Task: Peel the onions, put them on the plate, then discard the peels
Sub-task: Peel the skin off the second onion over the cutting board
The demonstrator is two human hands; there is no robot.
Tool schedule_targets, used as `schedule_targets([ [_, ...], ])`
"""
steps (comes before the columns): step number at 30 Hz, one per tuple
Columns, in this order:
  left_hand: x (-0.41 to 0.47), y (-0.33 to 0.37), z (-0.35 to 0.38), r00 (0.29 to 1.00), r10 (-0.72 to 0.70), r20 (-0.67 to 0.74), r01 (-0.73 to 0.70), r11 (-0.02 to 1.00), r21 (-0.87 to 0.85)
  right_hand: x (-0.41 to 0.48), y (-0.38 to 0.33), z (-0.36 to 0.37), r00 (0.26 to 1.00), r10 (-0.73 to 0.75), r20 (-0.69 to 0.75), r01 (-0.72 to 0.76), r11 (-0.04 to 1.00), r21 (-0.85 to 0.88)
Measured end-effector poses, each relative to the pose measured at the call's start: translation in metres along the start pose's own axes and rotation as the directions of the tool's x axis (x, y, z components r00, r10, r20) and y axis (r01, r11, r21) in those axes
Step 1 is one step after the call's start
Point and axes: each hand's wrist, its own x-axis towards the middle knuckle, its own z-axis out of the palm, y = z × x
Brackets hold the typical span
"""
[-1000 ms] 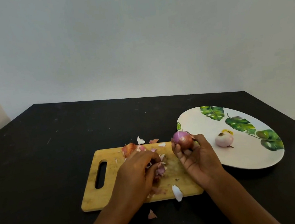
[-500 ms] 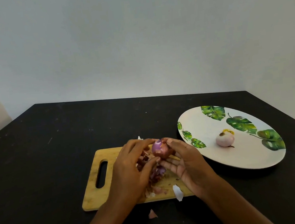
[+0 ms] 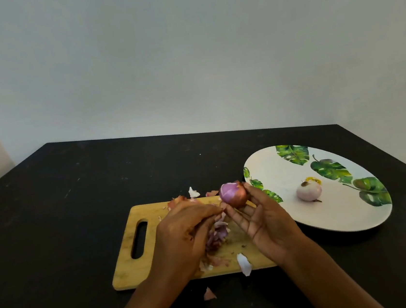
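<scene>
Onion point(image 3: 233, 197), partly peeled: purple flesh on top, brown skin on the lower half. Your right hand point(image 3: 263, 223) grips it between thumb and fingertips, palm up, above the far right corner of the board point(image 3: 134, 270). Your left hand point(image 3: 183, 232) is curled, with its fingertips bunched at the onion's lower left edge; whether they pinch skin, cannot tell. Peels point(image 3: 218, 233) are heaped on the board between the hands. One scrap point(image 3: 209, 294) lies on the counter point(image 3: 77, 218) just near of the board. Peeled onion point(image 3: 309, 190) sits on the plate point(image 3: 274, 171), to the right.
</scene>
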Motion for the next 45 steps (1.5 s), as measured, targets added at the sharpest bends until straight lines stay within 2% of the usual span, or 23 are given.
schedule_targets([
  [3,0.001,0.001,-0.001,1.0,-0.014,0.021,0.013,0.999,0.039,0.0,-0.004,-0.002,1.0,-0.001,-0.002,0.001,0.996,0.085],
  [10,-0.001,-0.005,-0.001,0.987,-0.16,-0.012,0.16,0.975,0.151,0.002,-0.003,-0.004,1.0,0.024,-0.001,-0.024,0.994,0.106],
  [14,0.001,-0.001,-0.002,0.98,-0.198,-0.015,0.199,0.975,0.096,0.002,0.002,-0.002,0.999,0.05,0.011,-0.05,0.999,-0.003],
  [18,0.003,0.001,-0.003,0.99,-0.143,0.016,0.143,0.989,0.04,0.004,0.012,-0.003,0.998,0.068,0.006,-0.066,0.982,-0.176],
  [20,0.003,0.0,-0.002,0.995,-0.097,0.01,0.096,0.994,0.044,0.004,0.016,-0.002,0.997,0.075,0.02,-0.07,0.979,-0.193],
  [25,0.002,-0.003,-0.002,0.998,-0.008,-0.068,0.013,0.997,0.074,0.003,0.013,-0.001,0.995,0.09,0.034,-0.086,0.991,-0.103],
  [30,0.002,0.001,-0.003,1.0,-0.02,-0.016,0.021,0.998,0.058,0.006,0.008,-0.004,0.996,0.086,0.012,-0.086,0.996,0.028],
  [34,0.002,0.0,-0.003,0.997,-0.076,-0.026,0.078,0.989,0.127,0.005,0.003,-0.004,0.997,0.076,0.024,-0.079,0.986,0.149],
  [37,0.0,-0.004,-0.002,0.985,-0.174,-0.018,0.175,0.967,0.187,0.005,0.003,-0.004,0.996,0.08,0.028,-0.083,0.987,0.14],
  [40,0.0,-0.008,-0.001,0.979,-0.203,0.008,0.195,0.947,0.257,0.006,0.007,-0.004,0.996,0.083,0.013,-0.084,0.99,0.111],
  [43,0.001,-0.006,-0.002,0.98,-0.2,0.002,0.195,0.958,0.212,0.005,0.01,-0.003,0.996,0.086,-0.005,-0.085,0.994,0.062],
  [45,0.002,-0.003,-0.003,0.989,-0.15,-0.008,0.149,0.976,0.157,0.003,0.011,-0.001,0.995,0.098,0.001,-0.098,0.995,0.028],
])
